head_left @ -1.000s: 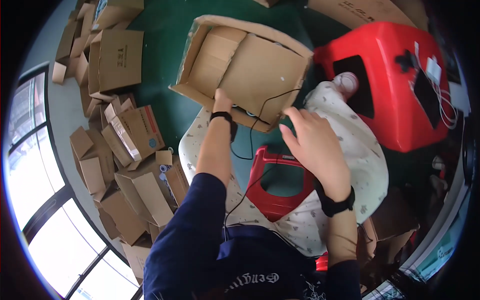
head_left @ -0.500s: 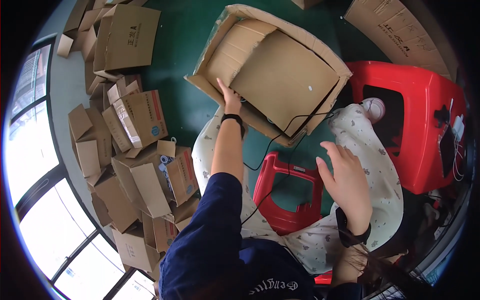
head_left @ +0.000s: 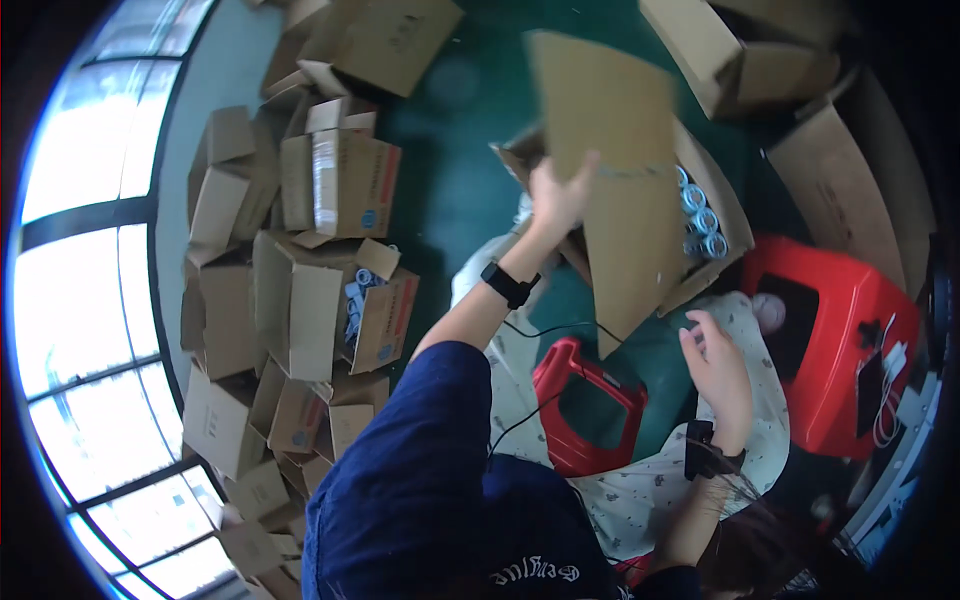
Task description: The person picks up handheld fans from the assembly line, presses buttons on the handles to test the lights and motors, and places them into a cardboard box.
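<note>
Cardboard sheet (head_left: 630, 120), creased across its middle, held tilted over an open box (head_left: 730, 195) on the green floor (head_left: 450, 160). The left hand (head_left: 560, 198) grasps the sheet at its left edge — the fingertips are too blurred to tell apart. The sheet hides much of the box, and its lower corner reaches past the box's near side. To the right of the sheet, round blue-white parts (head_left: 705, 220) lie in a row within the box, near its right wall. The right hand (head_left: 720, 375) grips nothing — its fingers are loosely curled above the right leg of the pale trousers (head_left: 620, 505). Each wrist bears a dark band. Between the legs is a small red stool (head_left: 567, 445), with a black cable (head_left: 545, 331) nearby. At right, a large red stool (head_left: 845, 330) carries a dark phone (head_left: 872, 390) and a white cord (head_left: 884, 428). At left, piled cartons (head_left: 365, 185) line the wall below the windows (head_left: 100, 290); one carton (head_left: 385, 325) contains blue-grey pieces (head_left: 357, 300).
</note>
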